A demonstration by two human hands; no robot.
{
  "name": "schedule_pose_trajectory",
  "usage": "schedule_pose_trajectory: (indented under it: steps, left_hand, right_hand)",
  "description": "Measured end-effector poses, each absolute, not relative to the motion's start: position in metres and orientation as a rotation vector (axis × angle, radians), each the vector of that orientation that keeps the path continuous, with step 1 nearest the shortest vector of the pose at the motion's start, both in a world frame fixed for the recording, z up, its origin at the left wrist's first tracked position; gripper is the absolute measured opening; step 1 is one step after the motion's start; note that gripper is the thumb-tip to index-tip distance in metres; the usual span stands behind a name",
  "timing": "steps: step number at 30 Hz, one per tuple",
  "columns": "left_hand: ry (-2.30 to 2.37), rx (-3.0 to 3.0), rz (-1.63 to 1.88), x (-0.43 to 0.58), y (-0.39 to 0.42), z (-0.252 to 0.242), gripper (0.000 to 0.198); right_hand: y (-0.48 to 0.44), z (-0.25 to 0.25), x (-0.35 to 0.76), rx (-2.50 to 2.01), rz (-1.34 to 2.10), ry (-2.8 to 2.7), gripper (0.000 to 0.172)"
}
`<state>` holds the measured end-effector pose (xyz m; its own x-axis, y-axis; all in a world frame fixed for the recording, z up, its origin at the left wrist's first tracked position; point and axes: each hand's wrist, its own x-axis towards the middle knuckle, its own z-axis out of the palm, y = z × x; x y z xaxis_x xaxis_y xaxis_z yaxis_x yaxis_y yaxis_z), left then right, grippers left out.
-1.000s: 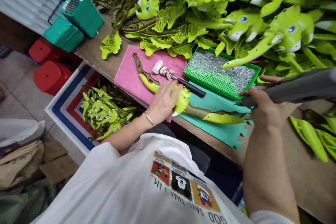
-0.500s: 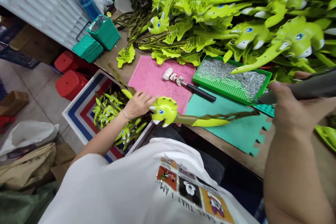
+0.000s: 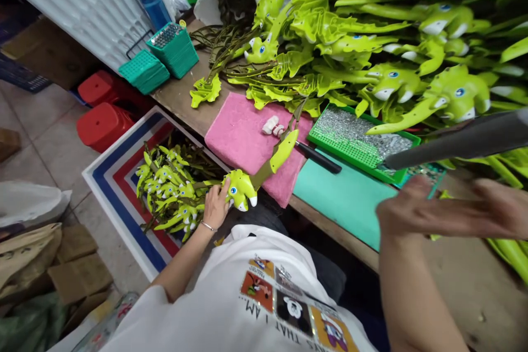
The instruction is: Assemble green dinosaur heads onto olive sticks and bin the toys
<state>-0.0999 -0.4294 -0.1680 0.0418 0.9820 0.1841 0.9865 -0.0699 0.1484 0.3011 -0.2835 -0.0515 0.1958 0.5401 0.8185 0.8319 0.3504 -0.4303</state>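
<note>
My left hand [image 3: 216,208] grips a yellow-green plastic triceratops toy [image 3: 238,190] by its head, over the near edge of the table. The toy's brown and green body slants up to the right across a pink cloth pad [image 3: 231,132]. My right hand [image 3: 445,212] is blurred, with its fingers stretched out to the right and nothing seen in them. Just above it, apart from the hand, hangs a dark electric screwdriver [image 3: 457,140]. Its tip points down left at a green tray [image 3: 350,140] of small silver screws.
A striped box [image 3: 119,176] holding several toys stands left. Behind the pads lies a heap of triceratops parts [image 3: 388,77]. A black-handled tool [image 3: 319,158] lies across the pink pad and green mat [image 3: 342,192]. Teal baskets [image 3: 175,55], a blue bottle [image 3: 152,3] and red stools [image 3: 103,124] are further left.
My left hand has moved down with the toy, whose body has swung upward. My right hand has come away from the screwdriver and dropped lower.
</note>
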Motion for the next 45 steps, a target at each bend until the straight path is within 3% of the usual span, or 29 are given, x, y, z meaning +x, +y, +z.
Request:
schedule_pose_trajectory:
  steps: [1,3,7,11,19,23,27,32,45]
  left_hand:
    - [-2.215,-2.27,-0.386,-0.097,-0.429,-0.169,0.078]
    - [-2.339,-2.316,-0.481,-0.091,-0.429,-0.17,0.076]
    - [-2.497,-2.334,-0.692,-0.083,-0.433,-0.169,0.078]
    - [-2.556,-2.323,-0.694,-0.078,-0.438,-0.167,0.077]
    - [-2.547,-2.297,-0.347,-0.071,-0.447,-0.16,0.066]
    - [-2.482,-2.323,-0.107,-0.061,-0.448,-0.137,0.06]
    - [-2.43,-2.395,-0.051,-0.058,-0.444,-0.115,0.07]
    - [-2.471,-2.461,0.028,-0.062,-0.435,-0.115,0.073]
    - [-2.646,-2.379,-0.153,-0.042,-0.441,-0.141,0.071]
  right_hand:
    - [-0.286,-0.049,0.284,-1.126,-0.448,-1.52,0.05]
    - [-0.285,-0.047,0.248,-1.078,-0.34,-1.888,0.036]
    - [-0.259,-0.057,0.194,-1.474,-0.043,-2.344,0.04]
    - [-0.238,-0.062,0.172,-1.701,0.072,-2.518,0.046]
    - [-0.28,-0.003,0.192,-2.045,0.178,-2.224,0.046]
    - [-0.315,0.016,0.214,-1.646,0.337,-2.167,0.049]
    - [-0.341,0.009,0.212,-1.372,0.495,-2.371,0.048]
    - [-0.343,-0.004,0.194,-1.412,0.531,-2.733,0.048]
    - [-0.343,0.019,0.177,-1.386,0.305,-2.94,0.05]
